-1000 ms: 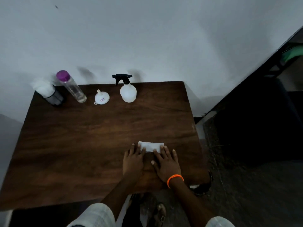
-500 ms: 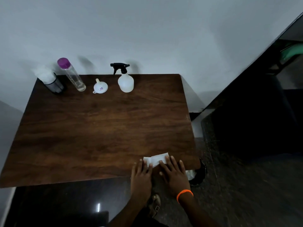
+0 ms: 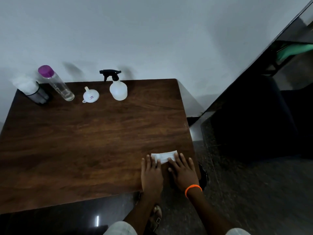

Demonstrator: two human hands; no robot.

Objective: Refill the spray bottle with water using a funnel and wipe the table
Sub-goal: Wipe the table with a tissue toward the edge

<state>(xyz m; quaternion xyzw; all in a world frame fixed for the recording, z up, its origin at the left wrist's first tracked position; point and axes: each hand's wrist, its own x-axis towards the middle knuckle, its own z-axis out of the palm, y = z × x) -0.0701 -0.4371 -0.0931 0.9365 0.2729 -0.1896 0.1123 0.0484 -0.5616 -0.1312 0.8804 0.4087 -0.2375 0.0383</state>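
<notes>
Presently noted, taking the wooden table (image 3: 84, 141) as landmark. Both hands flat on its top near the front right corner, side by side, fingers straight and lightly spread. Left hand (image 3: 151, 175) palm down, fingertips pressing the near left edge of a folded white cloth (image 3: 165, 156). Right hand (image 3: 183, 173) palm down likewise, fingertips pressing the cloth's right part; orange band (image 3: 193, 189) round that wrist. Cloth lying flat on the tabletop, far edge uncovered beyond the fingers, just inside the table's right edge.

Along the table's back edge, well apart from the hands: white spray bottle (image 3: 118, 89) with black trigger head, upright, right of centre. Small white funnel (image 3: 91, 95) just left of it, standing wide end down, spout up. Clear bottle (image 3: 55, 83) with purple cap further left, a little liquid visible at its base. Dark cylinder (image 3: 33, 92) with white top at the back left corner; contents cannot be told.

Past the table's front edge: pale sleeves and a sandalled foot (image 3: 156, 217) on dark floor.
</notes>
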